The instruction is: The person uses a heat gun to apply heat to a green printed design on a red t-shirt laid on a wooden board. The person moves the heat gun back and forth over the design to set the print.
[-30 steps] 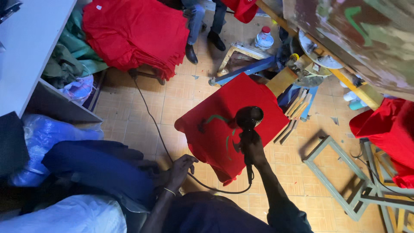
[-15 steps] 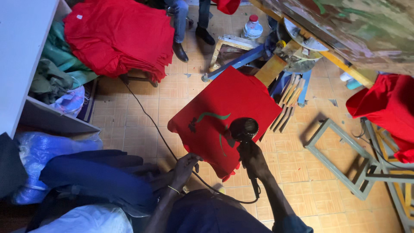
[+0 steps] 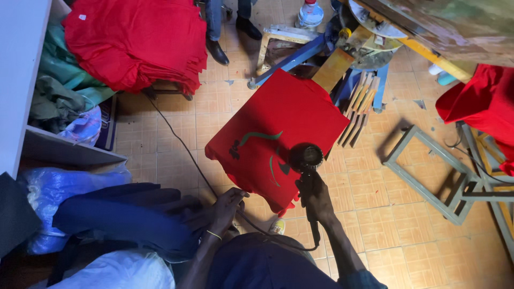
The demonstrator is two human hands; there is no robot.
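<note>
Red shirt [image 3: 278, 134] stretched flat on the board ahead of me, green and black print near its lower edge. Big pile of red shirts [image 3: 134, 40] top left, tiny white label at its corner. My right hand [image 3: 315, 195] wraps tight around the black heat gun [image 3: 305, 160], nozzle over the print. My left hand [image 3: 227, 206] curls loosely around the black cable [image 3: 182, 144].

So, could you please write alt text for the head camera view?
The person's right hand aims a black heat gun at a red shirt with a green print, stretched on a board. Their left hand holds its cord near the shirt's edge.
</note>
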